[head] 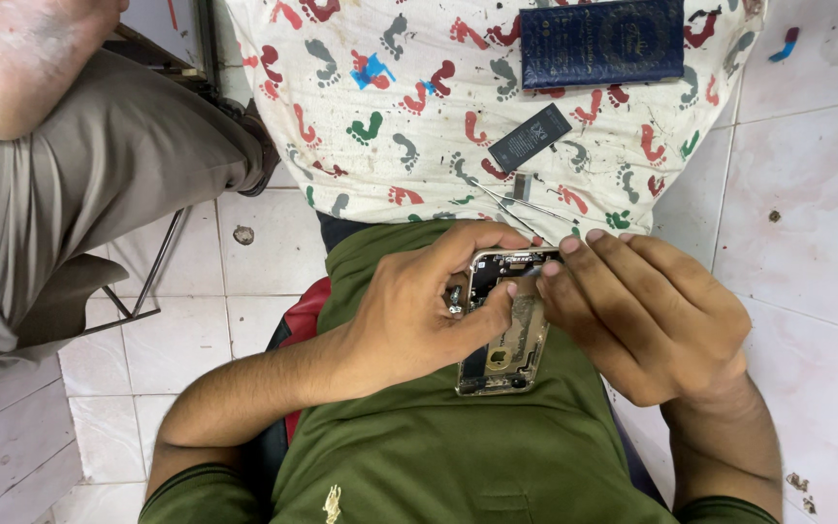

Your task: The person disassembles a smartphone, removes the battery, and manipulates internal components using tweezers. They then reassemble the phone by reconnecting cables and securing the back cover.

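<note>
An opened phone body (pixel 506 349) with its inner parts showing lies against my green shirt. My left hand (pixel 409 311) grips its left side, with the thumb laid across the upper part. My right hand (pixel 642 320) holds the right side, its fingertips pressed on the top corner next to my left thumb. What lies between those fingertips is too small to make out. A black flat battery (pixel 530 137), thin metal tweezers (pixel 516 206) and a small metal piece (pixel 523 186) lie on the patterned cloth (pixel 390 126) just beyond the phone.
A dark blue booklet-like case (pixel 601 41) rests on the cloth's far edge. Another person in grey trousers (pixel 80 175) sits at the upper left by a metal stool frame (pixel 147 281). White floor tiles (pixel 807 175) surround the cloth.
</note>
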`<state>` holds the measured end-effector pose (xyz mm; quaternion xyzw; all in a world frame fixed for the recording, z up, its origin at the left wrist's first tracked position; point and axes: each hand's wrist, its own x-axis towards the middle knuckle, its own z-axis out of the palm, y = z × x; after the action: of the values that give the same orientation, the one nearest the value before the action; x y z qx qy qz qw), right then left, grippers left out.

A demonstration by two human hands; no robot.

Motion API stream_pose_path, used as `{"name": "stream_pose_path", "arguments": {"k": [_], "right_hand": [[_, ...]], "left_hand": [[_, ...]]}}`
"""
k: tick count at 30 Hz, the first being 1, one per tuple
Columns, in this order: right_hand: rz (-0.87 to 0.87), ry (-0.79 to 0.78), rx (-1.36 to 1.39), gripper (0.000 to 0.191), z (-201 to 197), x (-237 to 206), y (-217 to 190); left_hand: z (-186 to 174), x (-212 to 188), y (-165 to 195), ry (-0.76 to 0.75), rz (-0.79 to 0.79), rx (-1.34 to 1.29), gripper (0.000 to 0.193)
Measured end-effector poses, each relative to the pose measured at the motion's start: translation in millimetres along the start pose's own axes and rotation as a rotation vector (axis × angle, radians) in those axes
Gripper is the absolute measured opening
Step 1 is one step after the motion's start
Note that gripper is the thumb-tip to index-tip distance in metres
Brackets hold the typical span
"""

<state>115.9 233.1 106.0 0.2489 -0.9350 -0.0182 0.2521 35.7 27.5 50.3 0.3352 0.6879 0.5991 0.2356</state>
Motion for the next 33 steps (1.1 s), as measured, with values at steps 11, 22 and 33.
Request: {"name": "stream_pose_path", "arguments": {"k": [11, 22, 33], "right_hand": [[-0.14, -0.064, 0.013, 0.008, 29, -42, 15], [-0.166, 0.057, 0.084, 0.015, 39, -57, 16], [0.257, 0.098, 0.269, 0.026, 30, -59, -8]], "left_hand": [[1, 5, 0, -0.055, 0.015, 0.038, 0.04], [5, 6, 1, -0.032, 0.145, 0.043, 0.037], [3, 0, -3, -0.002, 0.108, -0.053, 0.039]]}}
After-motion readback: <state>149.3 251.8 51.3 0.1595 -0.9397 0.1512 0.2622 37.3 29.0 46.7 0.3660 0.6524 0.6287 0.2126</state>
